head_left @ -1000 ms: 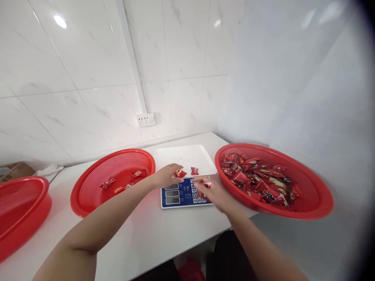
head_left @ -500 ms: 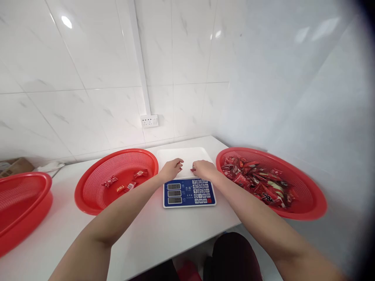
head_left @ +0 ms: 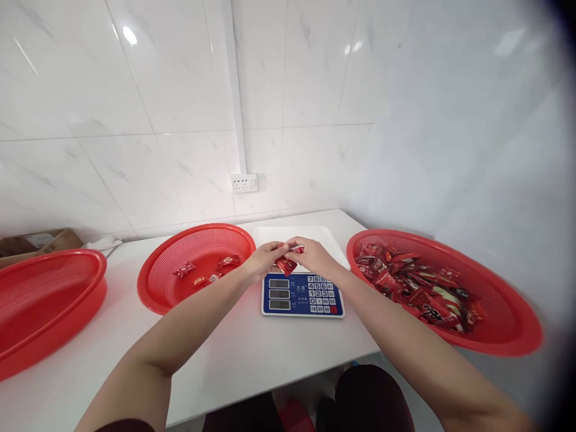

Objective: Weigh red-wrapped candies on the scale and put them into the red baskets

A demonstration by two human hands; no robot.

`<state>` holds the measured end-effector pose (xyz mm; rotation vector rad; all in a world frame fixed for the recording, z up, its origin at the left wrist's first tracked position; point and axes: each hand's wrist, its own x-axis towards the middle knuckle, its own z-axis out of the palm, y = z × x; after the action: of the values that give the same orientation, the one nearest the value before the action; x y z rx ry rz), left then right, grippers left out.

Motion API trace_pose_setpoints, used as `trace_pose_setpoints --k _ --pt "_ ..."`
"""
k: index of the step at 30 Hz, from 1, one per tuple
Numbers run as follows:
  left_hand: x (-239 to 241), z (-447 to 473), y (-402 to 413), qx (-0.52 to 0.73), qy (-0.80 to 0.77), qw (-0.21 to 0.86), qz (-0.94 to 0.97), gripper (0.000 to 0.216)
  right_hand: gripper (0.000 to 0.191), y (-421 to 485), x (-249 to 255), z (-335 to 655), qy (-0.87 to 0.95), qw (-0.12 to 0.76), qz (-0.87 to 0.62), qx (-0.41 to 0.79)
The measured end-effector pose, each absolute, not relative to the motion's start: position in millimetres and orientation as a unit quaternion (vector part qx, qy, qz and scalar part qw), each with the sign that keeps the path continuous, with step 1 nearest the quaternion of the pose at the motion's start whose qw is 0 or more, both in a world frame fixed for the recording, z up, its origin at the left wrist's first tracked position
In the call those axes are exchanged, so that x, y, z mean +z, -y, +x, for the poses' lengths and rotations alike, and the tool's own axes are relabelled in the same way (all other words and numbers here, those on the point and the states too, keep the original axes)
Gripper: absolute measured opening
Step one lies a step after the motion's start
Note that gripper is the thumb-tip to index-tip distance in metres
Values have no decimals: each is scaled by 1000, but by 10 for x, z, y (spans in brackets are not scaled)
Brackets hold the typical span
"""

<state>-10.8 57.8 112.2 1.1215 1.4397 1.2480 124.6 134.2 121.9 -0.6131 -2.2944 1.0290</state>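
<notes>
My left hand (head_left: 262, 260) and my right hand (head_left: 312, 257) meet just above the white pan of the weighing scale (head_left: 335, 243). Both are closed on red wrapped candies (head_left: 287, 264): one hangs from my left fingers, another shows at my right fingertips. The scale's blue keypad panel (head_left: 302, 294) lies right under my hands. A red mesh basket (head_left: 504, 336) at my right is heaped with red wrapped candies (head_left: 414, 285). Another red mesh basket (head_left: 157, 288) at my left holds a few candies (head_left: 228, 261).
A third red basket (head_left: 45, 312) sits at the far left on the white table (head_left: 243, 360). Cardboard boxes (head_left: 40, 241) stand behind it by the tiled wall. A wall socket (head_left: 244, 182) is above the scale. My dark-clothed legs show under the table's front edge.
Both hands went onto the scale's pan, closed on the two candies lying there, and now hold them lifted off it. The camera view shifted left.
</notes>
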Motion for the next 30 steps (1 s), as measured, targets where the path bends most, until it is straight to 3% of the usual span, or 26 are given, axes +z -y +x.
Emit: trace_pose_setpoints --k 7,12,16,20,22,26,30 --pt "1448 -754 -112 429 -738 232 465 37 43 -1436 1228 1406 788 277 -297 462" --pt "1426 -948 229 295 -798 158 501 57 54 -1818 1027 1470 815 254 -365 371" --pt "1218 -630 362 162 -771 145 598 59 47 -1945 935 1347 841 251 -365 310" --pt "1067 -400 381 -7 -778 65 624 54 44 -1914 889 1161 873 230 -345 256" --pt "1036 -396 364 -32 -791 27 611 54 46 -1875 880 1096 890 202 -332 240" --pt "986 -504 325 -47 -791 -16 610 58 67 -1865 931 1139 906 153 -324 226" --pt "915 -600 325 -33 -785 -11 619 53 60 -2049 1092 1605 902 174 -364 152"
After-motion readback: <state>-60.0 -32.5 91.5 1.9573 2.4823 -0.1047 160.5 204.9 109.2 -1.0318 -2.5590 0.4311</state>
